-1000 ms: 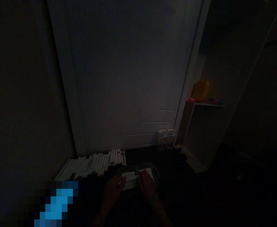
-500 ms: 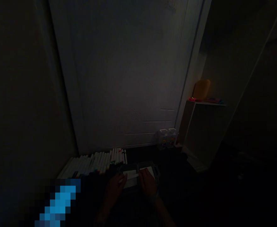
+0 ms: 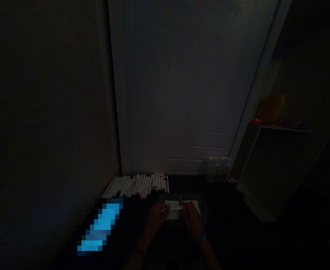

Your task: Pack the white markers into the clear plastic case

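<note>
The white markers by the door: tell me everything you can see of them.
The white markers lie side by side in a dense row on the dark floor, at the foot of the door and beside the wall. Their barrels look like smooth white plastic, slightly fanned, with small red and dark marks at some ends; dim light hides finer detail. Neither the left hand nor the right hand touches them.

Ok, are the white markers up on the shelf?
No, the white markers lie in a row below the door, not on the shelf.
</note>
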The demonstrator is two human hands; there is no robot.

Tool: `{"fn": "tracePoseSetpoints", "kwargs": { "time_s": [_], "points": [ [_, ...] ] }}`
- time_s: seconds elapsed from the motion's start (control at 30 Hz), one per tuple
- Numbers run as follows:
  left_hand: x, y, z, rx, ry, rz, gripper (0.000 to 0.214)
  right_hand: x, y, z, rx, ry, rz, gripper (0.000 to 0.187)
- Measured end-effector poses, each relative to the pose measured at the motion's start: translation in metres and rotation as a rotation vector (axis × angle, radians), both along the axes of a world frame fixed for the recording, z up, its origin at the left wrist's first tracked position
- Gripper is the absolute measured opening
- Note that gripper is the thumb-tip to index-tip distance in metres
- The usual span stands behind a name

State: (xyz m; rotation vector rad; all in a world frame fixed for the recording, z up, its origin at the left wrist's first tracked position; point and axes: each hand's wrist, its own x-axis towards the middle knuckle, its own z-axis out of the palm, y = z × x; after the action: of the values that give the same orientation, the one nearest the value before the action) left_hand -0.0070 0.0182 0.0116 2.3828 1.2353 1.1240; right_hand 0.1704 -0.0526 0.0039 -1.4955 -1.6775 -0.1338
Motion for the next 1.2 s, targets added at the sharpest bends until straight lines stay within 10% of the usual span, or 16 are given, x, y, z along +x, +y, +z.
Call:
{"fn": "tracePoseSetpoints", "kwargs": {
  "time_s": [1.2],
  "points": [
    [-0.003,0.011,-0.005,-0.091,-0.189,0.044,0.034,-0.002,-0.008,0.019,-0.010,0.138,0.096,0.028]
  ]
}}
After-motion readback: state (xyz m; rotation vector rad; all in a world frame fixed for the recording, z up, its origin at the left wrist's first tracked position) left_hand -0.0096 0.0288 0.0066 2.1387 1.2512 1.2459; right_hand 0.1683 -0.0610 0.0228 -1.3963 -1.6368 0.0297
